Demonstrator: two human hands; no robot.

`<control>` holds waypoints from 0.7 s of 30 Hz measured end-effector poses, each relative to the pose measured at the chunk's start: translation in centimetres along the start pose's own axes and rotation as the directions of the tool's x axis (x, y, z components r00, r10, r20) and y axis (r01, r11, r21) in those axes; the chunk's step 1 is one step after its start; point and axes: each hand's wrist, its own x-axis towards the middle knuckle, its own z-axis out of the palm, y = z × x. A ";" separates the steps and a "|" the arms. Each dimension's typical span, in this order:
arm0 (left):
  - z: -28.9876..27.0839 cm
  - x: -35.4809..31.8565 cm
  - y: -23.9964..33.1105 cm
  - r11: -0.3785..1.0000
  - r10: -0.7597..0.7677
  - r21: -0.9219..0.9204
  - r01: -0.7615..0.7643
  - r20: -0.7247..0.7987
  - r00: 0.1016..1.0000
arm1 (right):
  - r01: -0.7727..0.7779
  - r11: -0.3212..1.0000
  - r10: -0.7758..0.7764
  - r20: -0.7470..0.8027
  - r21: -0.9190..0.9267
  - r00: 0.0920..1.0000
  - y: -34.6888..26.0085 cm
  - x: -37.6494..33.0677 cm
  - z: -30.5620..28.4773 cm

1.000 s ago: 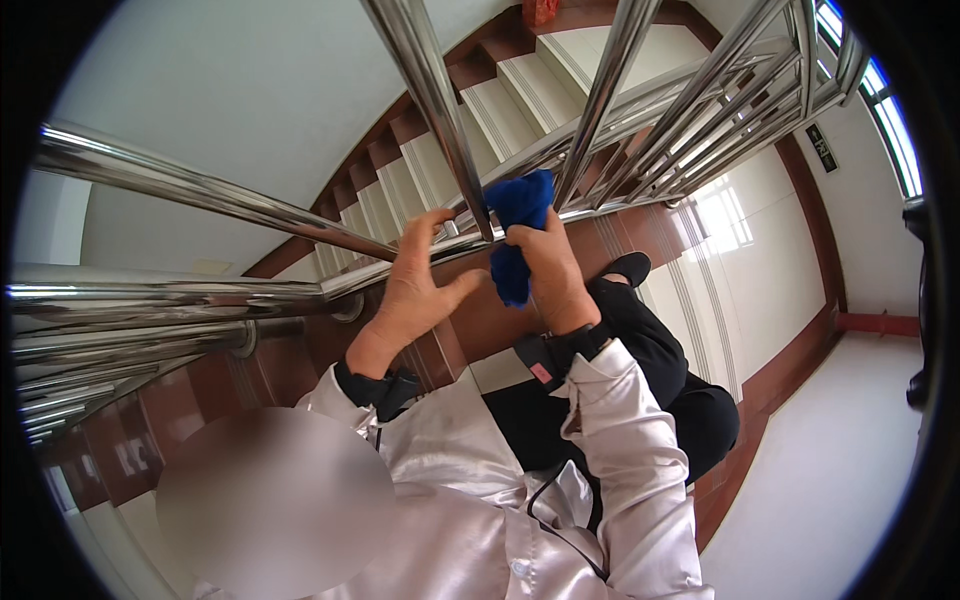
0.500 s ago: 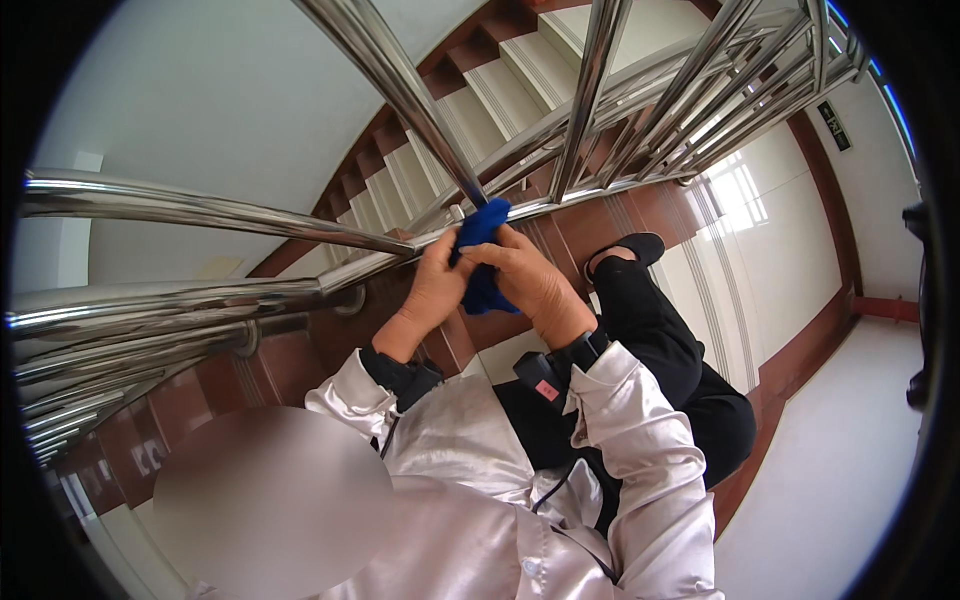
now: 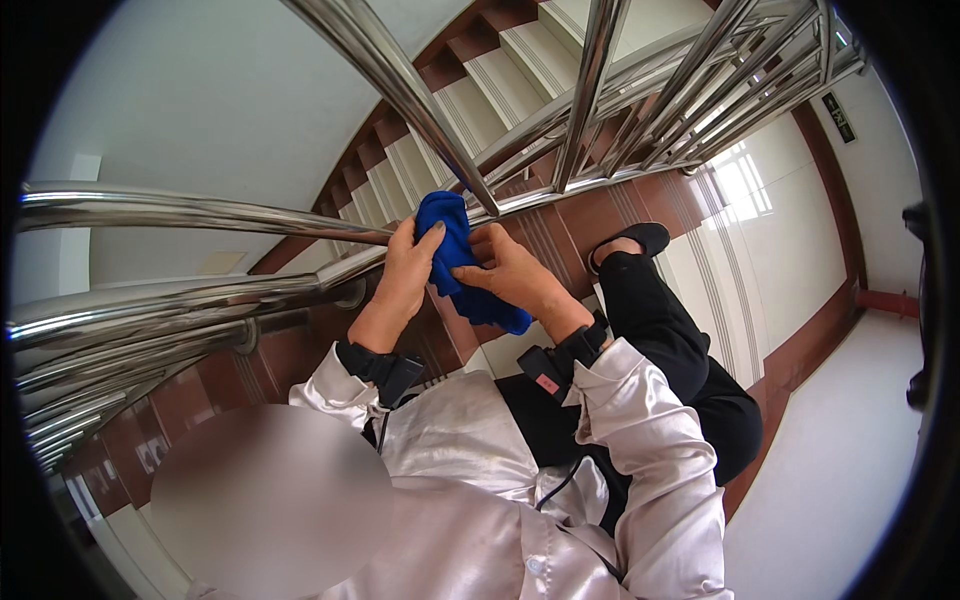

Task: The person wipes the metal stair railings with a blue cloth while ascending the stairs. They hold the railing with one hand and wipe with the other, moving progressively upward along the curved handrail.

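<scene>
A crumpled blue cloth [image 3: 458, 262] lies bunched across the polished metal bottom rail [image 3: 545, 196], just left of an upright metal post [image 3: 470, 180]. My left hand [image 3: 400, 278] is closed on the cloth's left side, the thumb pressed over its upper part. From the right, my right hand [image 3: 517, 275] pinches the middle of the cloth between thumb and fingers. The cloth's lower end hangs loose below the right hand. Whether the cloth touches the rail beneath it is hidden.
A thick slanting handrail [image 3: 170, 305] runs to the left, with a slimmer bar [image 3: 200, 212] above it. Stair steps [image 3: 470, 115] rise beyond the railing. My black-trousered leg [image 3: 650, 310] and shoe [image 3: 640, 240] rest on the steps at right, beside a white wall [image 3: 830, 430].
Both hands and the cloth have shifted left, away from the foot of the upright post. The hands have spread apart and more of the cloth shows between them.
</scene>
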 end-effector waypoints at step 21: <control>-0.1 1.3 0.4 0.998 0.016 -0.054 -0.012 0.085 0.996 | 0.022 0.999 -0.019 -0.074 0.041 0.997 -0.8 0.2 -0.9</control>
